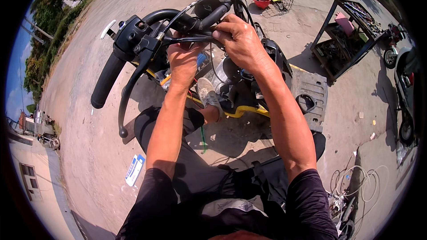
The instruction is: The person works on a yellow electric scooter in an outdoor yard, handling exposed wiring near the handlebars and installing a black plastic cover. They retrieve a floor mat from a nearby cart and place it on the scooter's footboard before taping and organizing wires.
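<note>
A scooter's handlebar [162, 15] crosses the upper middle, with a black grip [108, 80], a switch housing [133, 35] and a brake lever [129, 91] on its left end. Below the bar, my left hand [182, 60] is closed around a black cable [191, 39], its fingertips partly hidden behind it. At the same cable bundle, my right hand [238, 40] has thumb and forefinger pinched together on the black cable. Only a short stretch separates the two hands. Under them lies the scooter's open body with loose wires and a yellow frame tube [242, 110].
A metal rack [329, 31] with tools stands at the right. Near the top are a wire basket [284, 0] and a red bowl [262, 2]. A grey footboard [309, 95] lies beside my right forearm. Coiled pale tubing [367, 182] and a parked scooter [404, 89] are farther right.
</note>
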The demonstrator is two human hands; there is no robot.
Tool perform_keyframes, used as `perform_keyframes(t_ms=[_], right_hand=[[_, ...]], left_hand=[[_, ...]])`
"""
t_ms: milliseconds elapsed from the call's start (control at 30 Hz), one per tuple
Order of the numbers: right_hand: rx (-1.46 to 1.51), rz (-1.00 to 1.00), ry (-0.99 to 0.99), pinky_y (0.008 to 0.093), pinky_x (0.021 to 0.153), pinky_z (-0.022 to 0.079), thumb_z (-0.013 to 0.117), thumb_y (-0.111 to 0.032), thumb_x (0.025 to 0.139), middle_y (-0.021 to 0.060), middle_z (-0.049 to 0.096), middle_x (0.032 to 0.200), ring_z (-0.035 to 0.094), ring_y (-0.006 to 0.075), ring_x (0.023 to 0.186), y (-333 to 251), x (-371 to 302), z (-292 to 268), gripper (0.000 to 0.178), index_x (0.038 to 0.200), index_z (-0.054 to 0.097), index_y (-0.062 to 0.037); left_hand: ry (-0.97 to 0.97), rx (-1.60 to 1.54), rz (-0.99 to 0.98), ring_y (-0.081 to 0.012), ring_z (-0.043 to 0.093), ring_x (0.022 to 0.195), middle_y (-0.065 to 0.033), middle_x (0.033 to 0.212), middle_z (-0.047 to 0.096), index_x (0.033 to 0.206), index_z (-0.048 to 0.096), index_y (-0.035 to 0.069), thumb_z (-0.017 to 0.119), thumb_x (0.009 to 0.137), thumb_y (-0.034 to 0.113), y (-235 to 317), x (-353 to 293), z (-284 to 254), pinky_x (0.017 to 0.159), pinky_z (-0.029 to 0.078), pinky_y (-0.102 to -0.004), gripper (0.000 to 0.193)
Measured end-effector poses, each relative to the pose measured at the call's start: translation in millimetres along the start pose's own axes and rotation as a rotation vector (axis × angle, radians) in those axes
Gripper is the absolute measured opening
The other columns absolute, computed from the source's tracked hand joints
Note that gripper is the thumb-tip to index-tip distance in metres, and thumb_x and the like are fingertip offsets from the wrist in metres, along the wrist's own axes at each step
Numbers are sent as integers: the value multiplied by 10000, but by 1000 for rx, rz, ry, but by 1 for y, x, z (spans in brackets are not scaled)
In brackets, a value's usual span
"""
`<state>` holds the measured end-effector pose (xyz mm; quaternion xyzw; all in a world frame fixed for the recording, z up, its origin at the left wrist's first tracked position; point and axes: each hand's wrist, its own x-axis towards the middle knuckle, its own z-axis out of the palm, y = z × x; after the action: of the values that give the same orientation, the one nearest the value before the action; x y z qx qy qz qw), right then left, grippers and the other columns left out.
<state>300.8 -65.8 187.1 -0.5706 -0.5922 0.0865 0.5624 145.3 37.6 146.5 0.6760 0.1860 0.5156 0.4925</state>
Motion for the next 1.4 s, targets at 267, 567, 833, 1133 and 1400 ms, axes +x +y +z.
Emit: perform_keyframes(t_ms=[267, 567, 833, 1133, 1400], right_hand=[[-41, 60, 37, 357, 824, 546, 751, -108, 942, 121, 711, 1028, 706, 257, 903, 3, -2, 2, 206, 1100, 776, 23], [75, 186, 119, 415, 823, 581, 819, -133, 869, 198, 770, 954, 755, 338, 867, 0, 0, 3, 219, 1036, 811, 8], [106, 220, 87, 422, 848, 595, 847, -117, 840, 241, 782, 1022, 778, 340, 953, -3, 10, -5, 346, 1116, 753, 69], [-13, 193, 40, 448, 880, 583, 850, -157, 848, 255, 770, 1037, 766, 375, 958, -1, 9, -7, 386, 1170, 745, 28], [94, 319, 48, 363, 751, 590, 908, -99, 752, 128, 759, 843, 745, 207, 788, -2, 20, -14, 388, 1058, 740, 71]], left_hand=[[34, 7, -114, -152, 730, 908, -94, 1020, 779, 1186, 710, -21, 714, 978, 20, 6, -6, 3, 862, 596, -299, 212], [99, -363, -109, -147, 701, 1031, -93, 1127, 758, 1171, 733, -22, 709, 951, -63, -9, -5, 13, 951, 555, -300, 225], [43, -618, -186, -189, 688, 1090, -112, 1174, 728, 1221, 706, -20, 669, 978, -84, -7, -4, 19, 998, 556, -322, 254], [16, -621, -254, -209, 686, 1093, -128, 1191, 703, 1280, 643, -23, 684, 968, -68, -5, 7, 11, 1000, 574, -345, 318], [113, -460, -129, -187, 697, 1030, -118, 1146, 715, 1187, 677, -53, 703, 937, -86, -7, -2, 24, 967, 577, -337, 254]])
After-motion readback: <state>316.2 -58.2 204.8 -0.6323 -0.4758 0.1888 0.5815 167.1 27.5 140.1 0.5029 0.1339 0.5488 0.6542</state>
